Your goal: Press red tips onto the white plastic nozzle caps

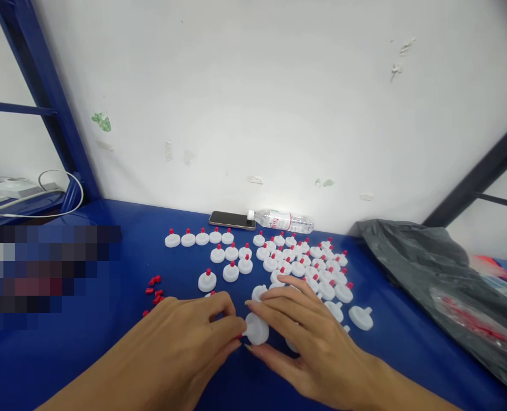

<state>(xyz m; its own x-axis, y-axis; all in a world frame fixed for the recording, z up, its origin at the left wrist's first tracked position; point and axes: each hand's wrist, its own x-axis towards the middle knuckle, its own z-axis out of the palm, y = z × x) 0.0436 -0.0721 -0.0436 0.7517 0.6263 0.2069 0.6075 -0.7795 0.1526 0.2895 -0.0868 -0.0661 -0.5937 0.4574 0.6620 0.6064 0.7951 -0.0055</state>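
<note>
Between my two hands is a white round cap with a narrow spout (pixel 257 330), tipped so the spout points left. My right hand (pixel 317 334) grips its round body between thumb and fingers. At the spout, my left hand (pixel 185 337) pinches a small red tip cap (pixel 239 337), mostly hidden by the fingers. Just beyond my right fingertips sits another white spouted cap (pixel 259 293) with no red tip visible. Loose red tip caps (pixel 158 294) lie left of my left hand. A bare-spouted white cap (pixel 361 318) rests to the right.
White caps with red tips stand in rows (pixel 202 237) and in a dense cluster (pixel 298 267) on the blue table (pixel 129 240). Along the wall are a phone (pixel 231 220) and a plastic bottle (pixel 283 221). A dark plastic bag (pixel 407 268) lies right, with a clear bag of red pieces (pixel 471 319).
</note>
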